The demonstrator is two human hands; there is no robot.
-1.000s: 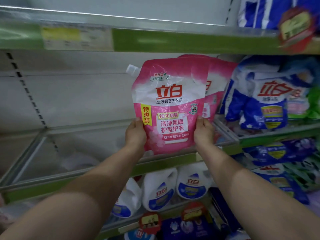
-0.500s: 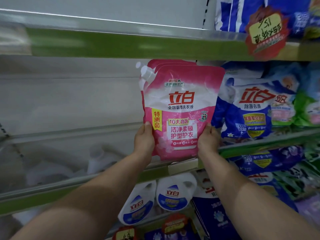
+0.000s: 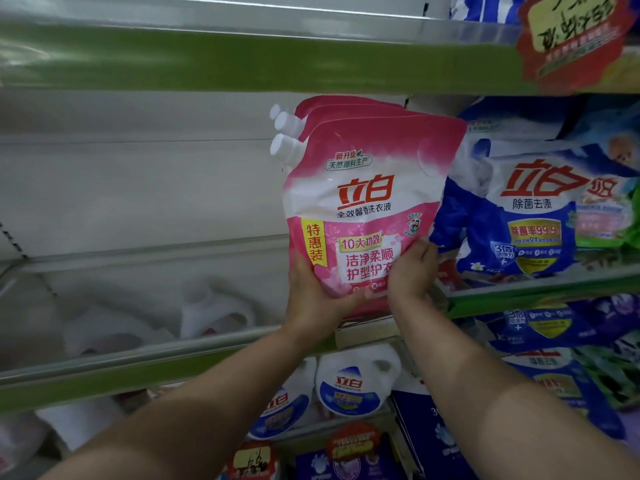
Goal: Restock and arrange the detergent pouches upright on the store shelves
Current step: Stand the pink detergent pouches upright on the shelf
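Both hands gripping the front pink detergent pouch [image 3: 367, 202] at its lower corners: left hand [image 3: 311, 299] curling round the bottom-left edge, right hand [image 3: 410, 268] clamping the bottom-right. Pouch standing upright at the shelf [image 3: 214, 351] front lip, two more pink pouches [image 3: 346, 109] lining up right behind, blue bags [image 3: 530, 216] sitting just beside on the right.

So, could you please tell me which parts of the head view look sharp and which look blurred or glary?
Head view: the front pink detergent pouch reads sharply; the red round price tag at top right is smeared; the green shelf edge strip shows pale glare; the shelf's left side looks dim and hazy.
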